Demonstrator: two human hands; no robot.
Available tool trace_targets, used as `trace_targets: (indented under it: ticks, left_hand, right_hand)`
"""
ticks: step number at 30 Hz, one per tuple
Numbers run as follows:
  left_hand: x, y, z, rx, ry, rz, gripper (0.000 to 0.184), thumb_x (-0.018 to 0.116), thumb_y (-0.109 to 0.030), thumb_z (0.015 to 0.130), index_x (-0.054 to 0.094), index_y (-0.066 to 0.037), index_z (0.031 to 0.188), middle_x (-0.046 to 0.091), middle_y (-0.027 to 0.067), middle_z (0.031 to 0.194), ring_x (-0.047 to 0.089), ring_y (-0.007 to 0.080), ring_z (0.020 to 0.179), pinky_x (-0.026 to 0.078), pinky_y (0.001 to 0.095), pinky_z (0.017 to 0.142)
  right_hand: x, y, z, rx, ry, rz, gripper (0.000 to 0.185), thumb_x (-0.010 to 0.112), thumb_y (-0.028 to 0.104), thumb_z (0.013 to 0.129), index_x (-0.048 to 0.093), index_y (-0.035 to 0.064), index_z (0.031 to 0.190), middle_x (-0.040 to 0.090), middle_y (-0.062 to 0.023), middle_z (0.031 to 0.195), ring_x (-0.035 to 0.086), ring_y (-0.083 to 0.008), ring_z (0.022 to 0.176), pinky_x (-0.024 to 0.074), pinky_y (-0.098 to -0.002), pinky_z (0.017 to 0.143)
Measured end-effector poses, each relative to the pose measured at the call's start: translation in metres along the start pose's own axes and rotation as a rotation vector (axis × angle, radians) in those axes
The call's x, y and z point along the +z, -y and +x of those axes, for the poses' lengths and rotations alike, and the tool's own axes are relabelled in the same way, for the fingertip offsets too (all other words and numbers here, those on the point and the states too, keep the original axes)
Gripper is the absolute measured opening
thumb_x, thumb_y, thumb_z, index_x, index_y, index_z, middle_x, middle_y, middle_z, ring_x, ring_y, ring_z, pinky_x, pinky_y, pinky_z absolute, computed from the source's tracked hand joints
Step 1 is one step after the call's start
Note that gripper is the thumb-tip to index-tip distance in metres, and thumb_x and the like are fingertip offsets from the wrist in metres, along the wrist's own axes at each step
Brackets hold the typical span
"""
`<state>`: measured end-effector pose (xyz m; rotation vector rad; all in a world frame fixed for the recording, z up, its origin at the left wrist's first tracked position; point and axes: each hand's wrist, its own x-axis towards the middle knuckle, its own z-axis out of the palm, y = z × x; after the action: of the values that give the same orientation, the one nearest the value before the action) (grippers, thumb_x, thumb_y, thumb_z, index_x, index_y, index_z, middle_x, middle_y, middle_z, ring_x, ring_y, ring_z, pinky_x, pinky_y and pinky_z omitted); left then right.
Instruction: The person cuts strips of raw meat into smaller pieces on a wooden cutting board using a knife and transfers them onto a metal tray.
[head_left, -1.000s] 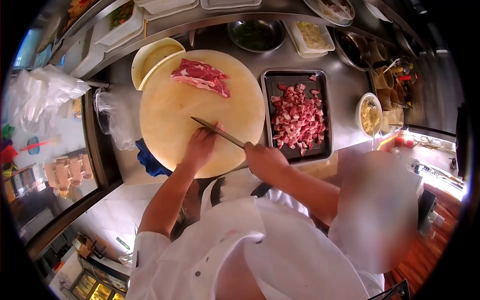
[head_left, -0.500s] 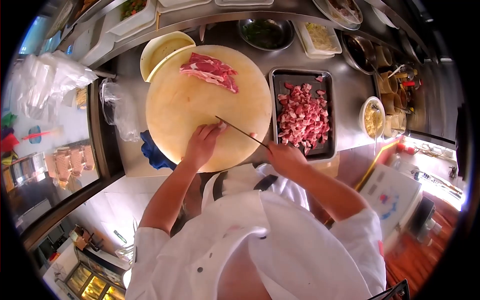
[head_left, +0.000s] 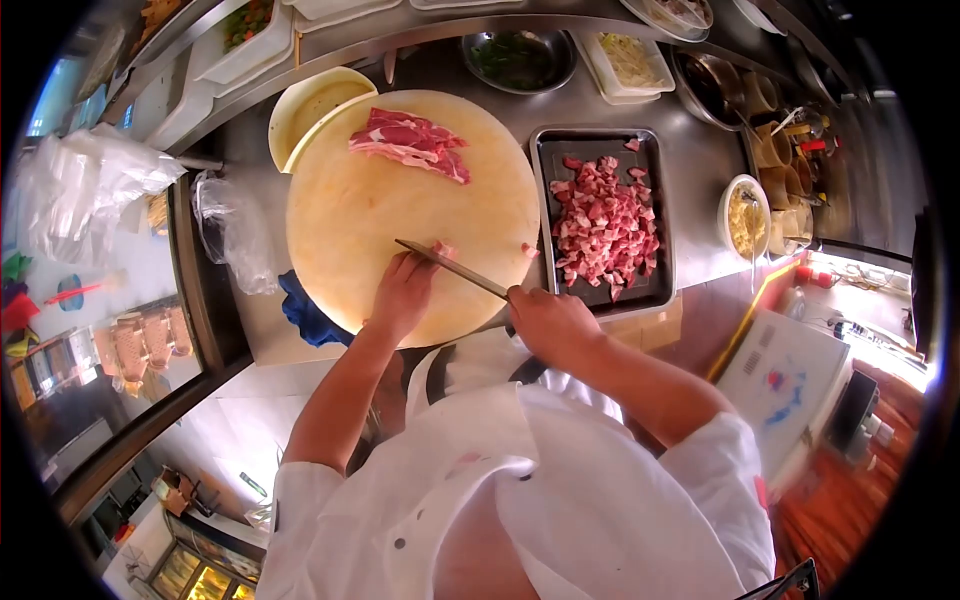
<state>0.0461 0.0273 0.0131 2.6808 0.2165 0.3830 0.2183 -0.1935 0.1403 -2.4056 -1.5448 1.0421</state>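
Note:
A round cutting board [head_left: 400, 215] bears a slab of raw meat [head_left: 412, 144] near its far edge. My right hand [head_left: 550, 320] is closed around the handle of a knife [head_left: 455, 268], whose blade points up and left across the board. At the blade, my left hand [head_left: 405, 288] has its fingers curled together on a small piece of meat [head_left: 443, 250], partly hidden by the fingers and knife. Another small meat piece [head_left: 529, 250] lies at the board's right edge. To the right, a dark metal tray [head_left: 546, 180] holds a heap of cut meat cubes [head_left: 603, 225].
Behind the board's left side is a pale bowl [head_left: 300, 110]. A blue cloth [head_left: 305, 310] lies at its lower left. Farther back are a metal bowl of greens [head_left: 515, 60] and a white container [head_left: 628, 65]. A white bowl [head_left: 745, 215] stands right of the tray.
A small meat piece has come to the board's right edge. The knife has moved right, then back left over the piece at my left hand. The person seen blurred at right is gone.

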Motion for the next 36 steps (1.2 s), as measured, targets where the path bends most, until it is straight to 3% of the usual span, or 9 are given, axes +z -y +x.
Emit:
trace_targets:
  ticks: [3, 6, 10, 13, 17, 21, 29, 33, 36]
  left_hand:
    - [-0.007, -0.007, 0.005, -0.023, 0.001, -0.043, 0.048, 0.060, 0.001, 0.093, 0.069, -0.008, 0.139, 0.069, 0.0035, 0.139, 0.062, 0.0321, 0.123, 0.051, 0.0426, 0.107]
    - [-0.003, -0.004, 0.006, -0.036, -0.033, -0.106, 0.047, 0.061, -0.002, 0.093, 0.068, -0.010, 0.139, 0.070, 0.0036, 0.138, 0.062, 0.0325, 0.126, 0.049, 0.0420, 0.109]
    - [0.012, 0.009, -0.010, -0.061, 0.036, -0.032, 0.044, 0.064, -0.004, 0.091, 0.070, -0.012, 0.134, 0.070, 0.0033, 0.136, 0.062, 0.0322, 0.123, 0.050, 0.0414, 0.108]
    - [0.004, 0.007, -0.011, -0.033, 0.030, 0.022, 0.044, 0.066, -0.003, 0.088, 0.072, -0.013, 0.130, 0.070, 0.0030, 0.133, 0.062, 0.0316, 0.119, 0.051, 0.0413, 0.105]
    - [-0.011, -0.005, -0.011, -0.034, -0.082, -0.018, 0.047, 0.067, 0.000, 0.086, 0.073, -0.013, 0.131, 0.069, 0.0031, 0.131, 0.062, 0.0296, 0.116, 0.053, 0.0404, 0.103]
    - [-0.008, -0.006, -0.012, -0.083, -0.125, -0.142, 0.049, 0.066, 0.002, 0.085, 0.072, -0.012, 0.132, 0.069, 0.0034, 0.132, 0.062, 0.0268, 0.117, 0.053, 0.0396, 0.102]
    - [-0.005, -0.001, -0.006, 0.009, -0.098, -0.092, 0.028, 0.063, -0.003, 0.095, 0.072, -0.005, 0.121, 0.071, 0.0074, 0.126, 0.064, 0.0329, 0.112, 0.053, 0.0442, 0.099]
    - [0.005, 0.003, -0.011, -0.097, -0.083, -0.150, 0.021, 0.063, -0.005, 0.095, 0.073, -0.006, 0.114, 0.072, 0.0093, 0.121, 0.064, 0.0340, 0.110, 0.053, 0.0448, 0.099]
    - [0.006, 0.008, -0.015, -0.100, -0.008, -0.114, 0.024, 0.064, -0.005, 0.094, 0.074, -0.009, 0.116, 0.072, 0.0093, 0.119, 0.064, 0.0337, 0.109, 0.053, 0.0451, 0.098]
  right_hand:
    - [0.000, 0.003, 0.014, 0.020, 0.075, 0.030, 0.018, 0.057, 0.007, 0.097, 0.057, 0.0000, 0.114, 0.074, -0.0221, 0.093, 0.077, -0.0411, 0.084, 0.0627, -0.0508, 0.071]
    - [0.026, 0.008, 0.052, -0.032, -0.007, 0.008, 0.022, 0.057, 0.009, 0.098, 0.057, 0.0007, 0.118, 0.074, -0.0223, 0.095, 0.077, -0.0416, 0.086, 0.0630, -0.0502, 0.073]
    - [0.033, 0.013, 0.080, -0.082, -0.124, 0.011, 0.016, 0.058, 0.011, 0.098, 0.057, 0.0028, 0.111, 0.074, -0.0187, 0.091, 0.078, -0.0393, 0.080, 0.0638, -0.0486, 0.068]
    - [0.024, -0.002, 0.047, -0.023, 0.033, -0.036, 0.023, 0.059, 0.012, 0.099, 0.056, 0.0027, 0.120, 0.074, -0.0212, 0.099, 0.077, -0.0422, 0.085, 0.0635, -0.0487, 0.075]
    - [0.033, -0.041, 0.008, -0.020, -0.105, -0.022, 0.014, 0.057, 0.016, 0.102, 0.056, 0.0052, 0.110, 0.074, -0.0180, 0.088, 0.076, -0.0398, 0.079, 0.0617, -0.0498, 0.068]
    - [0.024, -0.036, 0.013, 0.004, -0.194, 0.046, 0.012, 0.056, 0.018, 0.104, 0.055, 0.0060, 0.102, 0.072, -0.0153, 0.081, 0.075, -0.0374, 0.073, 0.0601, -0.0504, 0.063]
    - [0.008, 0.004, 0.012, -0.016, 0.067, 0.015, 0.017, 0.055, 0.010, 0.098, 0.056, 0.0010, 0.113, 0.075, -0.0210, 0.091, 0.077, -0.0420, 0.081, 0.0622, -0.0516, 0.068]
    - [0.034, 0.013, 0.052, -0.022, 0.016, 0.082, 0.023, 0.057, 0.012, 0.098, 0.057, 0.0001, 0.117, 0.075, -0.0249, 0.095, 0.077, -0.0430, 0.084, 0.0622, -0.0533, 0.069]
    - [0.040, 0.025, 0.083, -0.084, -0.066, 0.020, 0.014, 0.058, 0.013, 0.098, 0.056, 0.0031, 0.109, 0.075, -0.0195, 0.086, 0.078, -0.0400, 0.082, 0.0629, -0.0502, 0.068]
